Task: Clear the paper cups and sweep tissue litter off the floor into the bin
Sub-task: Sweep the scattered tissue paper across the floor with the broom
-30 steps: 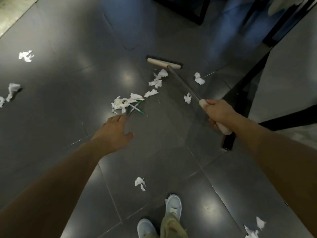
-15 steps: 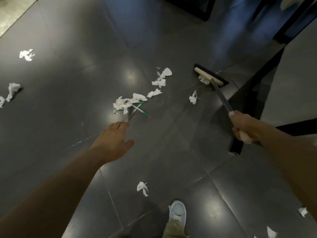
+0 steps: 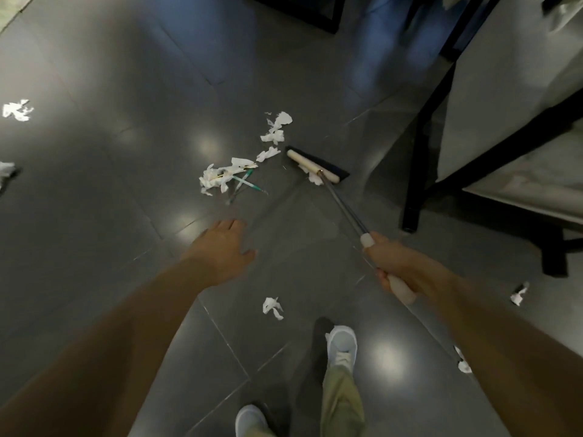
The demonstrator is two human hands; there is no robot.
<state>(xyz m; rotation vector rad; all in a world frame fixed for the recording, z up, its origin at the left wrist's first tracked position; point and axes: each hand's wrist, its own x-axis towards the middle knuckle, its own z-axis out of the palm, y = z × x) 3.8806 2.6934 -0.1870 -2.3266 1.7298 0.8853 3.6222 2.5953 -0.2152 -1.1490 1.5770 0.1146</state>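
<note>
The tissue pile [image 3: 217, 181] lies on the tiled floor [image 3: 126, 89], just left of the broom head [image 3: 310, 164], which has one scrap [image 3: 315, 179] against its near edge. The right hand [image 3: 400, 266] grips the white handle end [image 3: 403, 287] in a closed fist. The left hand [image 3: 220, 247] hovers flat-fingered, holding nothing.

Risk: a fast stroke may scatter the light tissue or ride over the thin sticks [image 3: 249, 183]. The table leg [image 3: 413, 184] may snag the head.

One wide-angle camera on the person's head looks forward and steeply down at the glossy dark grey tiled floor [image 3: 94, 247]. The person's white shoes [image 3: 342, 340] lie near the bottom edge.
</note>
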